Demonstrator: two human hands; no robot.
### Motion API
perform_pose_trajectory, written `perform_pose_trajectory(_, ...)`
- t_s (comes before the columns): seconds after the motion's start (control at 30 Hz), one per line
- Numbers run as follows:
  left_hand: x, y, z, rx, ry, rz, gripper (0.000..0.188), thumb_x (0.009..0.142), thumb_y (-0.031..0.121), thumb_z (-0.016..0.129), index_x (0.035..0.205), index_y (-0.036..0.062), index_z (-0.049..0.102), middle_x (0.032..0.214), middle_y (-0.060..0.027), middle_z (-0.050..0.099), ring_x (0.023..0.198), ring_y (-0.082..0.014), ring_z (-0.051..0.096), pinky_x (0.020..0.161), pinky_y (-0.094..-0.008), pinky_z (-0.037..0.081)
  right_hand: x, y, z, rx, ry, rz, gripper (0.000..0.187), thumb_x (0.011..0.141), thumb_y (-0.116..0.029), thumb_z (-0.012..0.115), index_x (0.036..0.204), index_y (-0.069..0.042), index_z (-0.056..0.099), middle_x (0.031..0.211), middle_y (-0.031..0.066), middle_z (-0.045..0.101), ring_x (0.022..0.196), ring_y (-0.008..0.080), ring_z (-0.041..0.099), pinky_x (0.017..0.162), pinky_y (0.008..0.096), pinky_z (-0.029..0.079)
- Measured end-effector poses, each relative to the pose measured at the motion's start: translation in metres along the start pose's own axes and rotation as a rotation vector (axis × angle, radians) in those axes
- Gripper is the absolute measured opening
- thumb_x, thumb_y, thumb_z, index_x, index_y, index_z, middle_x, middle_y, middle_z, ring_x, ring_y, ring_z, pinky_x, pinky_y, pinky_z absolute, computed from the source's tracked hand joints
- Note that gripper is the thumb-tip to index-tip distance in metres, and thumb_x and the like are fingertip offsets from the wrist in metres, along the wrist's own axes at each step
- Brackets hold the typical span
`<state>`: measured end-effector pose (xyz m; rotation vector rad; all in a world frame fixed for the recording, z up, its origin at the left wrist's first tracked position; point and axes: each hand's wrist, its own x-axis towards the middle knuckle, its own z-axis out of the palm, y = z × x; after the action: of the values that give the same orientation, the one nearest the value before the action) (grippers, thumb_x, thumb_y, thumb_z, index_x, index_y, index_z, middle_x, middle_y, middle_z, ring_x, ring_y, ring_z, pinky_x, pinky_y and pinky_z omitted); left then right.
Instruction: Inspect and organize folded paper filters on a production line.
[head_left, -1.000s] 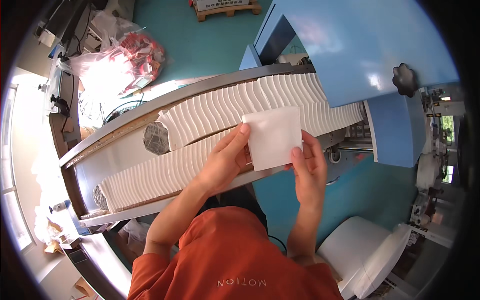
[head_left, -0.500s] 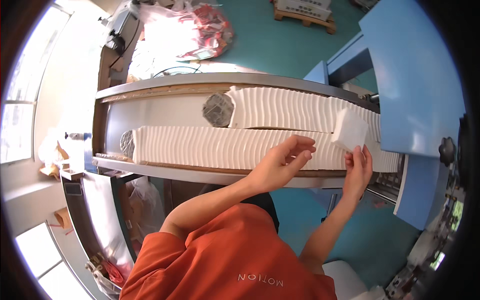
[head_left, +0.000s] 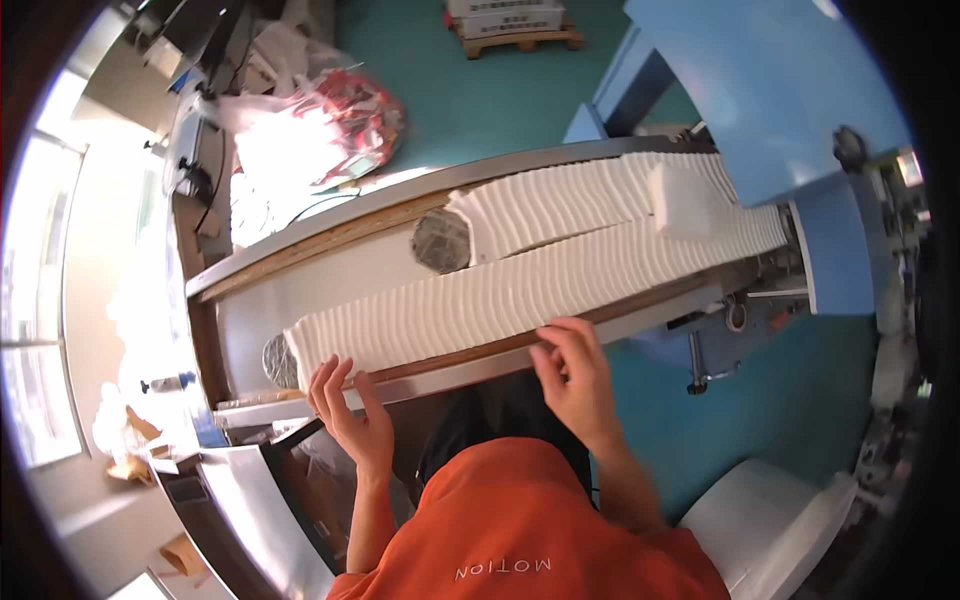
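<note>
Two long rows of white sheet-like pieces stand packed on edge in a metal-rimmed trough (head_left: 300,265). My left hand (head_left: 350,412) is at the left end of the near row (head_left: 430,320), fingers spread, fingertips at its front edge; I cannot tell whether they touch it. At the trough's front rim, my right hand (head_left: 578,385) has its fingers loosely bent and apart, holding nothing. A small white block (head_left: 685,203) lies across the right part of the rows. A grey round end piece (head_left: 440,240) sits against the far row (head_left: 560,205), and another grey round piece (head_left: 280,361) against the near row.
A blue machine (head_left: 760,90) stands over the trough's right end. Beyond the trough lies a clear bag with red and white scraps (head_left: 350,120). A wooden pallet (head_left: 520,42) with boxes is on the green floor. A white seat (head_left: 760,510) stands behind on the right.
My right hand has let go of the white block and moved left to the front rim. My left hand has moved to the near row's left end. The whole view has turned.
</note>
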<state>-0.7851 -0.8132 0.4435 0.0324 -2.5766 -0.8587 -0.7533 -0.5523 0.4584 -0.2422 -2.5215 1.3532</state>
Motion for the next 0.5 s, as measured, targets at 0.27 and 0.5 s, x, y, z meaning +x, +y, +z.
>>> perform_pose_trajectory(0.27,-0.039,0.116,0.067,-0.295,-0.374,0.730,0.026,0.085,0.001,0.066,0.110,0.0058,0.064,0.128,-0.0147,0.057,0.128,-0.0390,0.046,0.105,-0.0496,0.034,-0.101,-0.006,-0.030,0.032,0.050,-0.081,0.026,0.086,-0.014,0.069,0.108,-0.005,0.059,0.103,0.0111,0.059,0.088,0.0294,0.063,0.073,0.0395,0.052)
perform_pose_trajectory(0.5,-0.151,0.214,0.165,-0.416,-0.672,0.994,0.026,0.086,0.008,0.066,0.112,0.0075,0.061,0.121,-0.0144,0.058,0.115,-0.0364,0.054,0.094,-0.0458,0.041,-0.224,0.089,-0.113,-0.186,0.083,0.080,0.031,0.087,-0.023,0.066,0.111,-0.005,0.055,0.096,0.0120,0.057,0.087,0.0298,0.062,0.075,0.0409,0.051)
